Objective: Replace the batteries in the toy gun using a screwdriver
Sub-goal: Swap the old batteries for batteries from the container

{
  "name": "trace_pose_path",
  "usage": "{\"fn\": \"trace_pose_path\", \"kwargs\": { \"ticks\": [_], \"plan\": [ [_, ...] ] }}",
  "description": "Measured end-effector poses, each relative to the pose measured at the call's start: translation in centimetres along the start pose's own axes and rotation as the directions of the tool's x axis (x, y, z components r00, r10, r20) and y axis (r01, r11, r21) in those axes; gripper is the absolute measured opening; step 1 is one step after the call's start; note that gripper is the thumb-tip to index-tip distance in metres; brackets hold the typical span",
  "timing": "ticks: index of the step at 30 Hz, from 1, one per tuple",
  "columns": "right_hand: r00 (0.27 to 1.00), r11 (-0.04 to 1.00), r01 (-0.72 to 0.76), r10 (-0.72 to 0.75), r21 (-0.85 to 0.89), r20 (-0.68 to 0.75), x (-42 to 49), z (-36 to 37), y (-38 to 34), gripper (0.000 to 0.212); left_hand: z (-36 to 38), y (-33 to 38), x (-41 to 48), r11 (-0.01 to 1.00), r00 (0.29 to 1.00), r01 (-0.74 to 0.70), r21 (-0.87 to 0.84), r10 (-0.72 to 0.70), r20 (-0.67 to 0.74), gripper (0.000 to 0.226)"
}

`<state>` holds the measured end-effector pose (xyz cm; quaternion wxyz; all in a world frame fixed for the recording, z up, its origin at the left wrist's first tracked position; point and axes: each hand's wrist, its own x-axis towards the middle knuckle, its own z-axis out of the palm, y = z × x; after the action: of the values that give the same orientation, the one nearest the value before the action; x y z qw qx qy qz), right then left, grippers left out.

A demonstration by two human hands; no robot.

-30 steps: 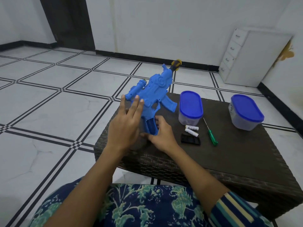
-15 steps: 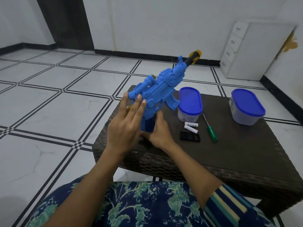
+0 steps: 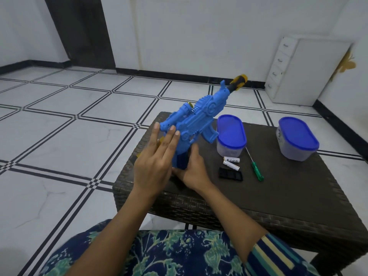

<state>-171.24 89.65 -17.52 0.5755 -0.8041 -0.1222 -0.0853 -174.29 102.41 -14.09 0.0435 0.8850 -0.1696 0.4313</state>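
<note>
Toy gun stands tilted over the table's left end, right hand clasping its handle, left hand flat-fingered against its rear; the print on the batteries is illegible.

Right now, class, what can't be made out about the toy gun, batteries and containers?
Head view:
- Inside the toy gun battery compartment: blocked by left hand and right hand.
- Markings on the batteries: too small.
- Contents of the containers: behind blue lids and cloudy walls.
</note>
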Motion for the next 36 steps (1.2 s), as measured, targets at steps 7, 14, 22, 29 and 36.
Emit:
{"fn": "trace_pose_path", "kwargs": {
  "ticks": [7,14,22,29,36],
  "plan": [
    [0.999,1.0,-0.011,0.011,0.011,0.031,0.1,-0.1,-0.3,0.082,-0.5,-0.3,0.3,1.0,0.999,-0.015,-0.017,0.014,-0.04,0.054],
    [0.998,0.999,-0.041,0.041,0.0,0.05,0.2,-0.1,-0.2,0.079,0.2,-0.4,0.2,0.998,0.997,0.051,-0.026,-0.052,-0.056,0.061],
    [0.988,0.989,-0.048,0.068,-0.143,0.14,0.2,-1.2,-0.8,0.067,0.2,-1.3,0.4,0.938,0.95,0.305,-0.165,-0.289,0.114,0.076],
    [0.962,0.96,-0.096,0.157,-0.264,0.222,-0.5,-2.6,-1.7,0.052,1.4,-2.2,-0.1,0.748,0.744,0.628,-0.214,-0.496,0.447,0.086],
    [0.977,0.869,0.084,0.025,-0.488,0.213,-1.3,-2.5,-1.4,0.062,1.5,-2.1,-0.4,0.672,0.653,0.707,-0.22,-0.5,0.57,0.083]
  ]
}}
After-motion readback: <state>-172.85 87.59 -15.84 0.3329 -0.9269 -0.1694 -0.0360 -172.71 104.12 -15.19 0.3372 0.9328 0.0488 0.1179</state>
